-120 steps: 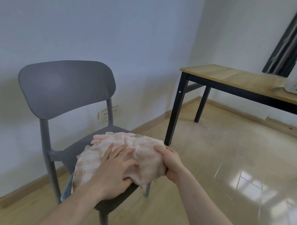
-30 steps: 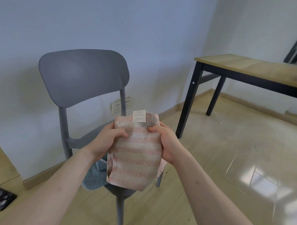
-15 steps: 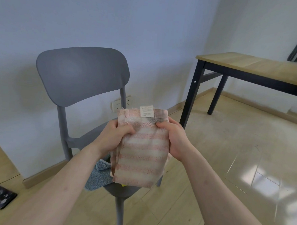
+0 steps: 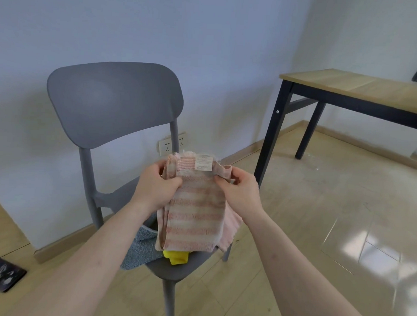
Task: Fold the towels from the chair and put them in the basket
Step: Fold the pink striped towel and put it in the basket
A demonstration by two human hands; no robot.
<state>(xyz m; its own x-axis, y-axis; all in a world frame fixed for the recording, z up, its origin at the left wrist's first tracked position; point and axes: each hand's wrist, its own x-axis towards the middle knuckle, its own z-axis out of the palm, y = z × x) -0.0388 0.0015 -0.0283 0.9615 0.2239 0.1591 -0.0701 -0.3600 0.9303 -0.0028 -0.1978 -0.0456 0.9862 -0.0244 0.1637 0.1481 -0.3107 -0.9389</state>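
Grey chair (image 4: pixel 114 101) stands against the wall; wooden table (image 4: pixel 363 85) off to your right. Striped pink towel (image 4: pixel 195 212) hangs folded above the seat's front edge, label up. Your left hand (image 4: pixel 157 186) pinches its top left corner, your right hand (image 4: pixel 239 190) its top right. Grey towel (image 4: pixel 139 248) and yellow cloth (image 4: pixel 177 257) lie on the seat beneath.

Terry-cloth towel (image 4: pixel 195 212); matt plastic chair (image 4: pixel 114 101); glossy floor (image 4: pixel 343 211).

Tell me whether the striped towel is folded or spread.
Folded: the striped towel hangs as a narrow layered strip, both hands pinching its top.
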